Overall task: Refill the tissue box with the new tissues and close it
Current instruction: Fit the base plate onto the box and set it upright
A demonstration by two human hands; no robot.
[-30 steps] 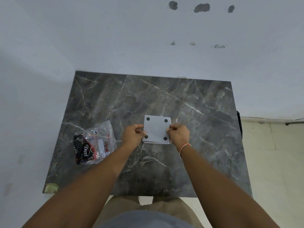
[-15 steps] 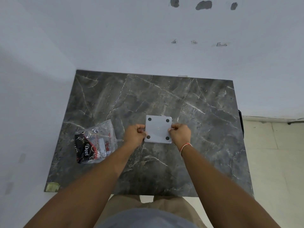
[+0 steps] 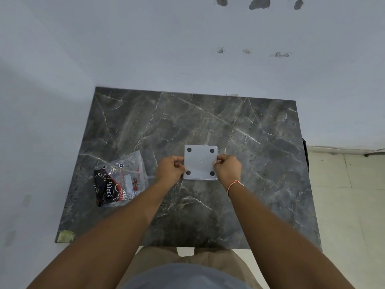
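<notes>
Tissue box sits upside down, left hand and right hand pinching its sides, so prying unevenly could jam the base.

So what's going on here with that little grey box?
A person grips a square light-grey plastic tissue box by its two sides, left hand and right hand. It sits upside down on the dark marble table, four round black feet facing up. A clear plastic packet with black-and-red print lies untouched to the left.

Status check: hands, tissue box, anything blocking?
Left hand and right hand pinch the tissue box sides, feet up. Plastic packet lies left, apart. Nothing blocking.
</notes>
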